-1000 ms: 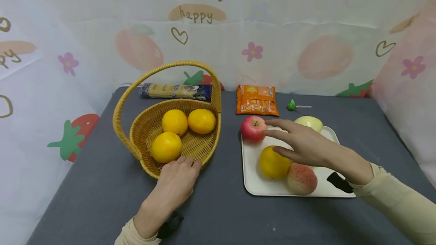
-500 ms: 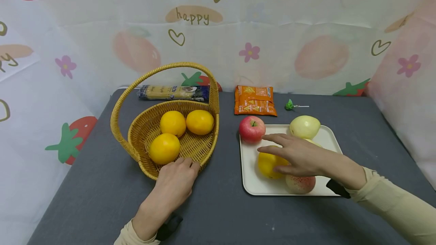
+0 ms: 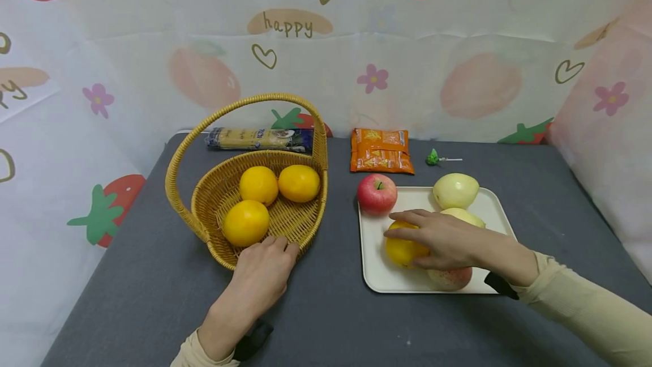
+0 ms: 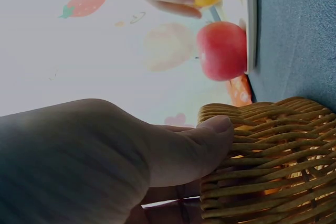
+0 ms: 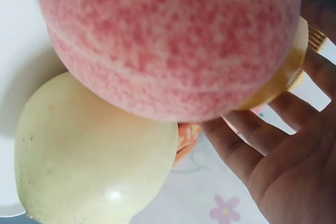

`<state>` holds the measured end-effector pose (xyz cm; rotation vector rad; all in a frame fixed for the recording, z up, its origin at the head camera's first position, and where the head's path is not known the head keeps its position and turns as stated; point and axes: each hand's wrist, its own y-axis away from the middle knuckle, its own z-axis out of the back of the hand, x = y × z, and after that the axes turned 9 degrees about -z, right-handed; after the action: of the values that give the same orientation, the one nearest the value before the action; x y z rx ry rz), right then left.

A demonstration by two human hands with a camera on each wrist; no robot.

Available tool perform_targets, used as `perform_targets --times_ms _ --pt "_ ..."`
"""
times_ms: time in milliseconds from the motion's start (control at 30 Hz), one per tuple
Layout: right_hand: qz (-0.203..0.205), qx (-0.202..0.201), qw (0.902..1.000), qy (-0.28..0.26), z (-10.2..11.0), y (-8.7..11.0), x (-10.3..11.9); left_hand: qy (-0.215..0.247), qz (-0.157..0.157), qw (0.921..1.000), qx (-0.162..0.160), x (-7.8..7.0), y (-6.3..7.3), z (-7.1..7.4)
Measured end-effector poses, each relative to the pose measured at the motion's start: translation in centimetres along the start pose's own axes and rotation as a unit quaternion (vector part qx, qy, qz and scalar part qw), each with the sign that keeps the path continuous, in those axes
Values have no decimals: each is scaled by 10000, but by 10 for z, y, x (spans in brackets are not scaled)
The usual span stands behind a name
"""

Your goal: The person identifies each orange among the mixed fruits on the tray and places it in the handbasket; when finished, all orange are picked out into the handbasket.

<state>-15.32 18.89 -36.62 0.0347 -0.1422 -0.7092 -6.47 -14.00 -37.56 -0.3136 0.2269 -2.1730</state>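
My left hand [image 3: 265, 271] grips the near rim of a wicker basket [image 3: 204, 203], thumb [image 4: 215, 129] outside and fingertips over the edge. Three oranges [image 3: 247, 223] lie in that basket. Over a white tray [image 3: 374, 276], my right hand [image 3: 448, 239] reaches round another orange [image 3: 399, 251], fingers spread at its far side and thumb at its near side. Seen from the right wrist, those fingers [image 5: 294, 111] are long and fairly straight. A speckled pink peach [image 5: 173, 40] sits right beside the hand, partly hidden under it in the head view.
A red apple [image 3: 377, 194] is at the tray's far left corner. Two pale green fruits [image 3: 455, 190] lie on its far right. Behind stand an orange snack packet [image 3: 382, 152], a green lollipop [image 3: 433, 157] and a pack of noodles [image 3: 260, 139] beyond the basket.
My right hand has come down and toward me, from above the tray's middle to around the orange. The left hand stays on the basket rim.
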Motion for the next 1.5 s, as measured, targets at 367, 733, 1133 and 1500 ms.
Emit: perform_targets --times_ms 367,733,1133,1500 --pt "49 255 9996 130 -2 -4 1 27 4 10000 -58 1 0 -1" --pt "-28 272 9996 115 -4 -6 -2 -13 -13 9999 -129 1 0 -2" --pt "-40 320 9994 115 -3 -6 -3 -13 -4 9999 -105 0 0 -1" --pt "10 218 9997 137 -5 -7 -3 -48 18 10000 -83 0 0 -1"
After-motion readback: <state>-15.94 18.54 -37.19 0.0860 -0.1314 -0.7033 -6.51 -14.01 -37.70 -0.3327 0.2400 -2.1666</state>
